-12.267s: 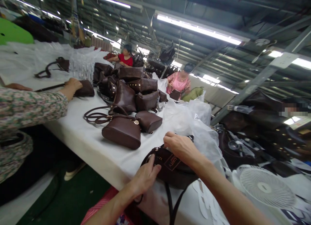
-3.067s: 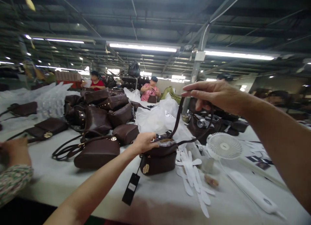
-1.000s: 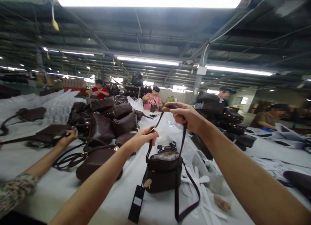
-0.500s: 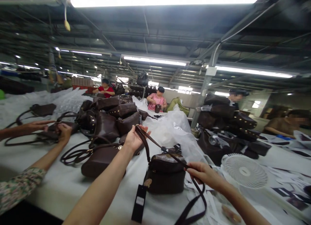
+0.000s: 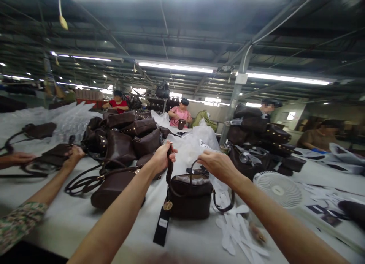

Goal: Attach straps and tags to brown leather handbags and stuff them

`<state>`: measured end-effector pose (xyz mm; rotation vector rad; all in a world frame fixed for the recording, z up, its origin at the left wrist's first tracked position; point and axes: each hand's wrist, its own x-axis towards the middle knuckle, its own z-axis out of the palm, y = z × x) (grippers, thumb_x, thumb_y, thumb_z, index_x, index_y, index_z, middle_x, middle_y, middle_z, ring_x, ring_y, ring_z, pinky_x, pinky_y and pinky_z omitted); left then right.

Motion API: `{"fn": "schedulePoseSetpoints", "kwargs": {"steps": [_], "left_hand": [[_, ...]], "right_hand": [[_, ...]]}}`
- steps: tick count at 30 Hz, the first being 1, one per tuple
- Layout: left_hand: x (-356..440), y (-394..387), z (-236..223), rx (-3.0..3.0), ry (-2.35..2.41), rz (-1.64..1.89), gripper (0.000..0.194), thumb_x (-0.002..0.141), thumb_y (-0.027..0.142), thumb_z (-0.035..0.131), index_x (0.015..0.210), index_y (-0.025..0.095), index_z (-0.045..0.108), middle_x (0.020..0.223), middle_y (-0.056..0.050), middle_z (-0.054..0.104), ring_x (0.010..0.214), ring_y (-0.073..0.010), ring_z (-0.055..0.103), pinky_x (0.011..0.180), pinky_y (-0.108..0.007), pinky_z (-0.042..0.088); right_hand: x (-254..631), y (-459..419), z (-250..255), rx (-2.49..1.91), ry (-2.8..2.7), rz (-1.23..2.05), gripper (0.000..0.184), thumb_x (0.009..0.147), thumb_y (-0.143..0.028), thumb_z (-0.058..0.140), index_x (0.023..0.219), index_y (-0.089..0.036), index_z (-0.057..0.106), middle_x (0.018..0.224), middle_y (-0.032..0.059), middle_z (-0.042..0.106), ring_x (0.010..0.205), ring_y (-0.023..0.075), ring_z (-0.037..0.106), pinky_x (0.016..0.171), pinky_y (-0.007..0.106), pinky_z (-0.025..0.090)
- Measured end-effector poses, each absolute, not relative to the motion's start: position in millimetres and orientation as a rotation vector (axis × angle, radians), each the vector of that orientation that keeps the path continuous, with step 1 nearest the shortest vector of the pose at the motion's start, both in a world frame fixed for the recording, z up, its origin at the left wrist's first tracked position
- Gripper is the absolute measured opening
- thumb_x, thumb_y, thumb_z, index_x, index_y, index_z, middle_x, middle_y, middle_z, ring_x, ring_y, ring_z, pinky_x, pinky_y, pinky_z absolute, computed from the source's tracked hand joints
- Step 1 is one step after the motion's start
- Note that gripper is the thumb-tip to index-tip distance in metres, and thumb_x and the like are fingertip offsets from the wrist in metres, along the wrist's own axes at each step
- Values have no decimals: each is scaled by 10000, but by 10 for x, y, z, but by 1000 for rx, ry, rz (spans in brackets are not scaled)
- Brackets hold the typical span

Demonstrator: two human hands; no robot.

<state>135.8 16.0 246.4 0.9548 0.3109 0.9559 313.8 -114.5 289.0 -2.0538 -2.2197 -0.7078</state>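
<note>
A small dark brown handbag [image 5: 191,203] stands upright on the white table in front of me, its top open with clear plastic inside. My left hand [image 5: 164,156] is closed around its brown strap [image 5: 170,171], held up above the bag's left side. On the right, my right hand [image 5: 215,161] pinches a thin part of the strap above the bag's opening. The strap loops down past the bag's right side. A black hang tag [image 5: 162,226] and a round gold charm [image 5: 168,206] hang at the bag's left edge.
Brown handbags [image 5: 121,148] are piled behind my left arm. A co-worker's hand [image 5: 74,155] works on another bag at far left. To the right are a white fan [image 5: 278,190], white paper strips [image 5: 236,230] and more stacked bags [image 5: 256,157]. Clear plastic [image 5: 196,138] lies behind.
My right hand has moved up and left, from beside the bag to above its opening, drawing the strap along. The view has shifted slightly. The co-worker's hands have moved on their bag.
</note>
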Motion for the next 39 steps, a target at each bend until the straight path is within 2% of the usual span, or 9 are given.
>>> {"fn": "schedulePoseSetpoints", "kwargs": {"steps": [4, 9, 11, 15, 21, 29, 34, 36, 39], "left_hand": [[1433, 33, 2472, 1293, 250, 849, 363, 659, 324, 812, 798, 159, 520, 712, 31, 553, 514, -47, 419, 510, -202, 356], [1413, 74, 2442, 1522, 298, 871, 320, 554, 87, 691, 796, 179, 504, 674, 64, 503, 563, -69, 424, 511, -205, 307], [1392, 104, 2433, 1551, 371, 875, 292, 568, 96, 643, 803, 189, 495, 675, 63, 495, 565, -78, 423, 509, -209, 312], [1363, 89, 2428, 1656, 404, 763, 224, 583, 116, 603, 784, 180, 527, 679, 43, 506, 574, -93, 427, 515, -225, 320], [1356, -20, 2431, 1699, 397, 744, 232, 588, 131, 614, 793, 184, 519, 675, 56, 476, 583, -100, 419, 530, -236, 325], [1301, -22, 2188, 1682, 421, 656, 239, 625, 149, 652, 861, 151, 619, 755, -1, 626, 729, -158, 587, 669, -260, 417], [1219, -108, 2073, 1509, 350, 468, 309, 688, 239, 704, 947, 149, 561, 708, -44, 673, 694, -210, 669, 687, -329, 495], [1236, -143, 2110, 1433, 278, 436, 396, 684, 282, 747, 994, 155, 537, 681, -24, 648, 628, -187, 651, 640, -321, 503], [1285, -148, 2175, 1340, 256, 455, 393, 709, 326, 756, 991, 148, 547, 615, 53, 521, 459, -66, 482, 484, -214, 406]], "right_hand": [[2769, -856, 3155, -2004, -2299, -823, 307, 974, -358, 414, 939, -189, 668, 939, 93, 674, 785, 192, 667, 574, 239, 373], [2649, -726, 3155, -1943, -2301, -712, 231, 936, -306, 474, 941, -166, 657, 954, 94, 670, 841, 219, 660, 638, 266, 416], [2658, -722, 3114, -1891, -2219, -660, 231, 903, -293, 528, 1074, -160, 608, 1060, 104, 650, 914, 227, 648, 679, 272, 437], [2699, -730, 3060, -1740, -2378, -637, 500, 867, -169, 530, 1348, -253, 422, 1251, 88, 577, 933, 205, 648, 656, 256, 442], [2715, -772, 3056, -1766, -2588, -769, 276, 910, -129, 434, 1138, -194, 574, 957, 80, 646, 757, 190, 655, 572, 246, 393], [2866, -838, 3045, -1840, -2489, -829, 194, 955, -212, 438, 1048, -182, 606, 961, 88, 640, 795, 199, 663, 592, 251, 396], [2931, -842, 2995, -1832, -2490, -763, 183, 956, -273, 478, 1045, -180, 608, 948, 79, 652, 812, 200, 666, 611, 249, 400], [2913, -830, 2978, -1815, -2514, -727, 171, 956, -241, 473, 1028, -179, 615, 945, 75, 658, 803, 191, 667, 612, 245, 398], [2904, -807, 2995, -1771, -2531, -683, 173, 943, -213, 488, 1043, -176, 624, 966, 78, 671, 818, 192, 668, 626, 247, 403]]}}
